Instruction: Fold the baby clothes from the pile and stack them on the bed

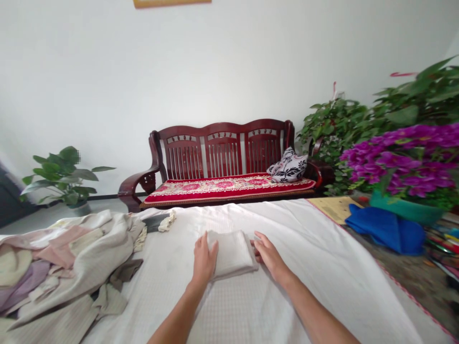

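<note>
A white cloth folded into a neat rectangle (232, 253) lies flat in front of me on a white sheet (251, 306). At its left side is my left hand (205, 258), the thumb over the cloth's edge and the fingers pressed along that side. My right hand (269, 255) is by the opposite edge, its fingers apart and the fingertips at or touching the fold. On the left lies a loose heap of crumpled clothes (103, 248) in cream, pink, purple and grey. A small dark grey piece with a frilled edge (158, 223) lies beyond it.
Behind the sheet stands a dark red wooden bench (222, 148) with a red floral mat (222, 185) and a patterned cushion (289, 166). Purple flowers in a green pot (405, 208) and a blue cloth (385, 229) are at right. A potted plant (68, 177) stands at left.
</note>
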`<state>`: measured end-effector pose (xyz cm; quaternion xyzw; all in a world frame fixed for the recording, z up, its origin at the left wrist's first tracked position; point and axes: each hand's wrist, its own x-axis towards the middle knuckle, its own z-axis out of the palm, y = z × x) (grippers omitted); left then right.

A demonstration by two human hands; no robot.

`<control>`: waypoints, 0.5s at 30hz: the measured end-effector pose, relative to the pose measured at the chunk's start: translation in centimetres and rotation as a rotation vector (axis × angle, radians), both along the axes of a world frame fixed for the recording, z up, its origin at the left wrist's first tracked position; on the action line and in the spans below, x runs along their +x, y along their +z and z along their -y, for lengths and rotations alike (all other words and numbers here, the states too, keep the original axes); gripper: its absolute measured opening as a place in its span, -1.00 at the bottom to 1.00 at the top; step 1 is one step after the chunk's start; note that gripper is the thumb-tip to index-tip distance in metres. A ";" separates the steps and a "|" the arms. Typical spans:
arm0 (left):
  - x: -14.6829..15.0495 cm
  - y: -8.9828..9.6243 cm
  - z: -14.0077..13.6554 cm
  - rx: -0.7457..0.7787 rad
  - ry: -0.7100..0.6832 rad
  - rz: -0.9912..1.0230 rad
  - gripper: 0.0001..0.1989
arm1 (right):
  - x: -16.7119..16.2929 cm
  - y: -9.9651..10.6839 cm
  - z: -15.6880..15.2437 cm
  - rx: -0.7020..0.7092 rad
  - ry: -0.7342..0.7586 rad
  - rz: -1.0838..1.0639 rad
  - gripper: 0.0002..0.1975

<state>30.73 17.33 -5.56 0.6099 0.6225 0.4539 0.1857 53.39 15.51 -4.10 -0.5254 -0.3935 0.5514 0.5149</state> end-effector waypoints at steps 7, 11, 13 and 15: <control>2.6 3.1 4.0 0.034 -0.358 -0.643 -0.20 | -0.1 0.5 -0.2 -0.047 0.034 -0.025 -0.42; 4.1 3.4 4.9 0.011 -0.351 -0.729 -0.28 | -0.2 0.4 -0.2 -0.022 0.065 0.037 -0.44; 4.4 3.5 4.8 0.007 -0.326 -0.735 -0.42 | -0.2 0.1 -0.3 -0.009 0.066 0.059 -0.44; 4.3 3.7 4.6 0.009 -0.303 -0.723 -0.53 | -0.2 -0.3 -0.6 0.004 0.067 0.071 -0.39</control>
